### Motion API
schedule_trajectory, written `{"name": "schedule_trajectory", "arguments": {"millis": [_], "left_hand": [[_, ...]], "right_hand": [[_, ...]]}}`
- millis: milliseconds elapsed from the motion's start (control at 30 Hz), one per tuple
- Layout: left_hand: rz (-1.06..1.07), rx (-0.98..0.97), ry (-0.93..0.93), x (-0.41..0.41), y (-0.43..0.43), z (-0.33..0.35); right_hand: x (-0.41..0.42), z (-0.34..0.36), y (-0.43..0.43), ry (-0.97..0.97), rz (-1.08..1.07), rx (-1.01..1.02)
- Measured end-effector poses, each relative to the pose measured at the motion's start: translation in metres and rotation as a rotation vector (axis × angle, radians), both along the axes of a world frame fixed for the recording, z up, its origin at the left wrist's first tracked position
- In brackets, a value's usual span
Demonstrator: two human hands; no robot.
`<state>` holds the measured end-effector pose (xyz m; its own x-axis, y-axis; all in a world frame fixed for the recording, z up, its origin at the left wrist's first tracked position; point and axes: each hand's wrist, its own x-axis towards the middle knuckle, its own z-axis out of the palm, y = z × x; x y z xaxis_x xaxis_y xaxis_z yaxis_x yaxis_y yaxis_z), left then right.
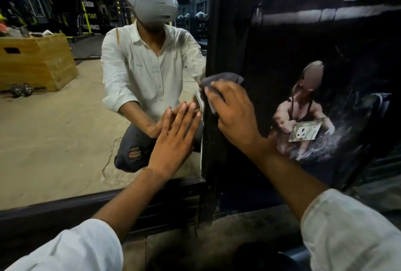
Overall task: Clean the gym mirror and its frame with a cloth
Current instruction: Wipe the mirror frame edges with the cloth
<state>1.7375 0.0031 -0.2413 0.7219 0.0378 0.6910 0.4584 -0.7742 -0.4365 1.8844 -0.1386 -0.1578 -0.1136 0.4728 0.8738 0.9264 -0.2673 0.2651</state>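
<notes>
Cloth [224, 78] under right hand [235, 116], on frame [214, 54]

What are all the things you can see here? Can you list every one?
mirror: one, reflects the gym, left side.
frame: one, black, along the mirror's right and bottom edges.
cloth: one, grey, on the frame.
poster: one, dark, right of the frame.
socket plate: one, silvery, on the poster.
wooden box: one, tan, reflected at far left.
sleeves: two, white, bottom corners.
left hand: one, flat on the mirror.
right hand: one, holds the cloth against the frame.
</notes>
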Motion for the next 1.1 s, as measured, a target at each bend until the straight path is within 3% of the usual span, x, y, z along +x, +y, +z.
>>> {"name": "schedule_trajectory", "arguments": {"millis": [200, 300, 400, 533, 600, 767, 900, 1000, 1100], "left_hand": [[-0.005, 0.012, 0.001, -0.003, 0.0, -0.014], [0.01, -0.008, 0.058, -0.008, -0.001, -0.024], [0.011, -0.014, 0.115, -0.015, -0.002, -0.04], [0.02, -0.04, 0.133, -0.018, -0.006, -0.059], [0.035, -0.053, 0.148, -0.016, -0.009, -0.066], [0.062, -0.027, 0.155, -0.012, -0.009, -0.075], [0.058, 0.006, 0.197, -0.017, -0.007, -0.084], [0.047, 0.035, 0.205, -0.021, -0.003, -0.094], [0.048, -0.018, 0.236, -0.021, -0.007, -0.097]], "right_hand": [[0.002, -0.144, -0.011, 0.039, 0.004, -0.292], [-0.012, -0.17, -0.027, 0.075, 0.017, -0.498], [-0.026, -0.141, -0.032, 0.127, 0.105, -0.428], [-0.031, -0.073, -0.033, 0.187, 0.11, -0.009], [-0.022, -0.063, -0.027, 0.196, 0.079, 0.054], [-0.006, -0.155, -0.015, 0.153, 0.068, -0.229], [-0.02, -0.244, -0.03, 0.312, 0.066, -0.518], [-0.031, -0.239, -0.03, 0.517, 0.046, -0.519], [-0.032, -0.196, -0.04, 0.511, 0.148, -0.452]]}}
